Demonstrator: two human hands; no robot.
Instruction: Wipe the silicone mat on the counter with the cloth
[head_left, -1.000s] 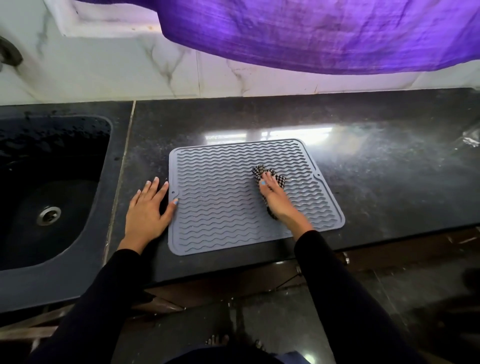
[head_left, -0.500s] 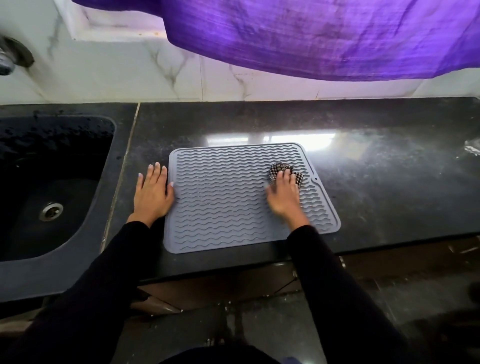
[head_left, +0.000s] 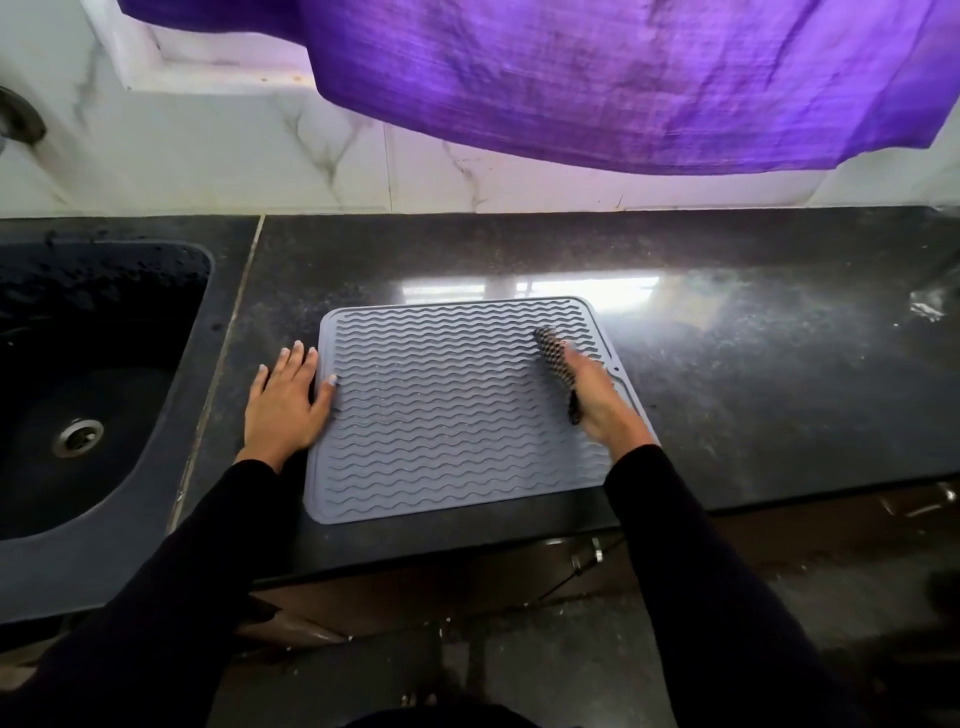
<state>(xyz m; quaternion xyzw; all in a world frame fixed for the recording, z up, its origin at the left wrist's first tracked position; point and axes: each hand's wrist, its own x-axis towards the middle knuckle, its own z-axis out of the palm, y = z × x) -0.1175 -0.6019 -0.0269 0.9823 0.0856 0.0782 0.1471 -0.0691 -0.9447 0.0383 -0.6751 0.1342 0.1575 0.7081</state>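
A grey silicone mat (head_left: 447, 410) with wavy ridges lies flat on the dark stone counter (head_left: 753, 364), near its front edge. My right hand (head_left: 597, 400) presses a black-and-white checked cloth (head_left: 555, 353) onto the mat's right side, close to the far right corner; most of the cloth is hidden under the hand. My left hand (head_left: 283, 400) lies flat with fingers spread on the counter, its thumb resting on the mat's left edge.
A dark sink (head_left: 83, 395) with a metal drain (head_left: 78, 437) lies left of the mat. A purple fabric (head_left: 623, 78) hangs over the white marble backsplash. Something clear and crinkled (head_left: 930, 306) sits at the counter's far right.
My right hand has slid the cloth from the mat's middle toward its right edge and far corner. My left hand has stayed at the left edge.
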